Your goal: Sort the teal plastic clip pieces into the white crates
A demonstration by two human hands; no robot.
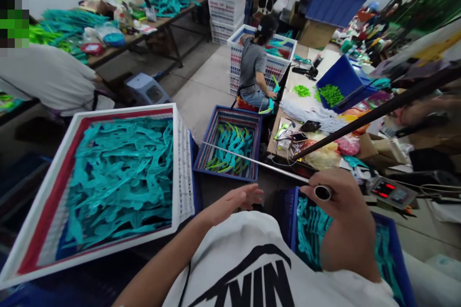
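A thin metal rod [252, 159] runs leftward from my right hand [340, 206], whose fingers are wrapped round its thicker tube end. My left hand [236, 200] is in front of my shirt, fingers spread and holding nothing. Beyond the rod, a blue crate [197, 167] holds teal and lime-green plastic pieces. To the left stands a large white crate [176, 153] filled with teal pieces. Under my right hand is another blue crate [399, 259] with stacked teal pieces.
A seated person [252, 64] handles a teal and green piece beside white crates. Another person [46, 74] bends at the left. A cluttered table [293, 84] at the right bears a tilted blue bin [345, 79]. A digital display [392, 192] is near my right hand.
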